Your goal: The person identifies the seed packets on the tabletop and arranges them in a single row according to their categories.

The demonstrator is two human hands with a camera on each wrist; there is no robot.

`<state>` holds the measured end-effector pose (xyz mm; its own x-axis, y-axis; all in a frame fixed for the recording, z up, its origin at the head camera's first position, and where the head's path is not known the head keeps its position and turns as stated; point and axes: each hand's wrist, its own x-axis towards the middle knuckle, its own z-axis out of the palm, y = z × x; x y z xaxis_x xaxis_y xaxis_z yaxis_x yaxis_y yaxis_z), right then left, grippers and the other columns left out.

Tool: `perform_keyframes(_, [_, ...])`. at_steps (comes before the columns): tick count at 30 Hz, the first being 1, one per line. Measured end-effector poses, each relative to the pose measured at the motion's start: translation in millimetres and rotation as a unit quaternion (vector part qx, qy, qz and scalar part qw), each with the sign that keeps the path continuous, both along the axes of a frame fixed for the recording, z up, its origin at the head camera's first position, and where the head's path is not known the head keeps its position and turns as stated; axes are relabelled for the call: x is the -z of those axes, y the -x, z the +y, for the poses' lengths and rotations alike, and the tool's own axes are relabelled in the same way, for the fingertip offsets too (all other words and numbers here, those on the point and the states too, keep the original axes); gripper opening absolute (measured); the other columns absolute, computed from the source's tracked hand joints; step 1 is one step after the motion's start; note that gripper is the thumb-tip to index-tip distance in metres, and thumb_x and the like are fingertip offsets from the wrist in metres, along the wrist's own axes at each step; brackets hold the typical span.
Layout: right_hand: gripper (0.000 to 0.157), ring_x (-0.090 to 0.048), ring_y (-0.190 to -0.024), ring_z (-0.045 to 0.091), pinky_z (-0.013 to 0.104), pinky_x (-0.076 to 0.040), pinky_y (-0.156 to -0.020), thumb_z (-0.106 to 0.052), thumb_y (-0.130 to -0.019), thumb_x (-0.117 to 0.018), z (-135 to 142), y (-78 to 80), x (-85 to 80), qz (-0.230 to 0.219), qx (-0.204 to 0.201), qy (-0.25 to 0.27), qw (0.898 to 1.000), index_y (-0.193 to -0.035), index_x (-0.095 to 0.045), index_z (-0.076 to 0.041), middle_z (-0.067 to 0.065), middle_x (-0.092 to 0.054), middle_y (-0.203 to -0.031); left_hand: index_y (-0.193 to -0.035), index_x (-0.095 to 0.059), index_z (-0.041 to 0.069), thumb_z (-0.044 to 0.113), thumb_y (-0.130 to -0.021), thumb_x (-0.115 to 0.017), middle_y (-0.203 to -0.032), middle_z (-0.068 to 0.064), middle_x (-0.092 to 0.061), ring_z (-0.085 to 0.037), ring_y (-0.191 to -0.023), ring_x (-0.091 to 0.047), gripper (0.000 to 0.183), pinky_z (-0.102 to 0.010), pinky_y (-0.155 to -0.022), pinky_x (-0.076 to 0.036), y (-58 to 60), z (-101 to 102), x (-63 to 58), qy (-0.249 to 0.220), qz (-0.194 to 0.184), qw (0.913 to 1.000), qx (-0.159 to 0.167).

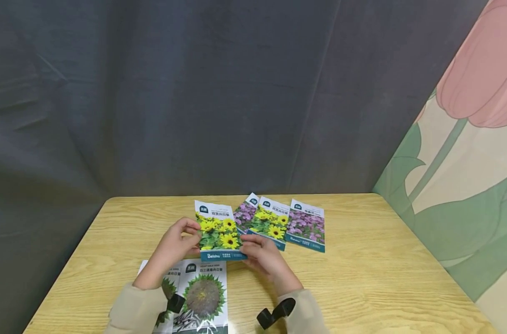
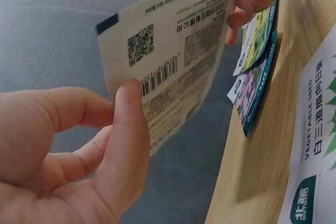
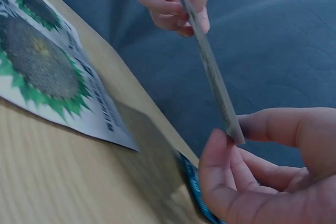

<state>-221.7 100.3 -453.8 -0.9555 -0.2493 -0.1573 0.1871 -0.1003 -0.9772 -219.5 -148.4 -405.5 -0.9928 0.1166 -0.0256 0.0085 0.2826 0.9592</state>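
Observation:
A seed packet with yellow flowers (image 1: 220,232) is held up above the table between both hands. My left hand (image 1: 178,246) pinches its left edge, and my right hand (image 1: 263,257) pinches its lower right corner. The packet's printed back (image 2: 168,61), with a QR code and barcode, faces the left wrist camera; the right wrist view shows the packet (image 3: 212,72) nearly edge-on. Below the left forearm lie two larger sunflower seed packets (image 1: 203,294), partly covered by the arm and sleeve.
Behind the right hand lie a second yellow-flower packet (image 1: 270,220), a purple-flower packet (image 1: 307,225) and another purple one (image 1: 244,215) partly covered. The wooden table (image 1: 370,278) ends at a dark curtain (image 1: 220,97). A painted tulip wall (image 1: 478,185) stands at right.

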Motion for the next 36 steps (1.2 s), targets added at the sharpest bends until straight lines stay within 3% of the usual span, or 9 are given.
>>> perform_keyframes(4, [0.048, -0.057, -0.075, 0.008, 0.022, -0.05, -0.064, -0.002, -0.097, -0.063, 7.4, 1.2, -4.4, 0.006, -0.003, -0.002, 1.0, -0.141, -0.05, 0.01, 0.003, -0.06, -0.1, -0.135, -0.043, 0.0, 0.003, -0.099, -0.059, -0.117, -0.023, -0.052, -0.024, -0.075, -0.064, 0.04, -0.042, -0.073, -0.063, -0.4, 1.4, 0.5, -0.031, -0.02, 0.9992, 0.014])
perform_keyframes(9, [0.048, -0.055, -0.074, 0.01, 0.022, -0.048, -0.062, 0.001, -0.095, -0.064, 16.2, 2.6, -9.6, 0.003, -0.012, -0.019, 1.0, -0.14, -0.049, 0.01, 0.004, -0.057, -0.098, -0.152, -0.028, 0.003, 0.003, -0.099, -0.06, -0.114, -0.023, -0.053, -0.023, -0.075, -0.066, 0.062, -0.036, -0.071, -0.062, -0.5, 3.9, 3.3, -0.044, -0.033, 0.9982, 0.025])
perform_keyframes(16, [0.046, -0.058, -0.077, 0.015, 0.03, -0.055, -0.067, 0.002, -0.091, -0.067, 25.7, 1.6, -16.0, 0.016, -0.049, -0.08, 0.995, -0.134, -0.053, 0.009, 0.008, -0.055, -0.098, -0.145, -0.042, -0.005, 0.009, -0.102, -0.055, -0.113, -0.021, -0.056, -0.023, -0.084, -0.066, 0.046, -0.037, -0.075, -0.062, 1.5, 5.1, 10.0, -0.024, -0.021, 0.9992, 0.026])
perform_keyframes(24, [0.042, -0.063, -0.076, 0.018, 0.039, -0.061, -0.072, -0.005, -0.089, -0.071, 30.4, -1.4, -20.0, 0.025, -0.096, -0.136, 0.986, -0.127, -0.055, 0.006, 0.011, -0.058, -0.096, -0.125, -0.055, -0.003, 0.01, -0.105, -0.052, -0.104, -0.016, -0.058, -0.022, -0.081, -0.065, 0.024, -0.038, -0.074, -0.062, 2.7, 5.7, 13.6, -0.016, -0.02, 0.9996, 0.015])
perform_keyframes(28, [0.041, -0.064, -0.076, 0.02, 0.042, -0.061, -0.075, -0.009, -0.093, -0.069, 31.6, 0.0, -20.6, 0.031, -0.083, -0.14, 0.986, -0.128, -0.053, 0.005, 0.012, -0.059, -0.097, -0.13, -0.054, -0.003, 0.011, -0.105, -0.053, -0.106, -0.016, -0.058, -0.022, -0.084, -0.064, 0.028, -0.04, -0.075, -0.062, 0.6, 9.4, 15.0, -0.016, -0.028, 0.9987, 0.041])
perform_keyframes(36, [0.043, -0.062, -0.08, 0.018, 0.041, -0.06, -0.075, -0.005, -0.095, -0.065, 40.9, 2.4, -25.6, 0.04, -0.002, -0.137, 0.99, -0.135, -0.051, 0.004, 0.011, -0.062, -0.095, -0.13, -0.052, -0.006, 0.012, -0.105, -0.054, -0.103, -0.015, -0.057, -0.022, -0.083, -0.061, 0.03, -0.04, -0.073, -0.062, -6.6, 23.0, 17.6, -0.018, -0.031, 0.9947, 0.096])
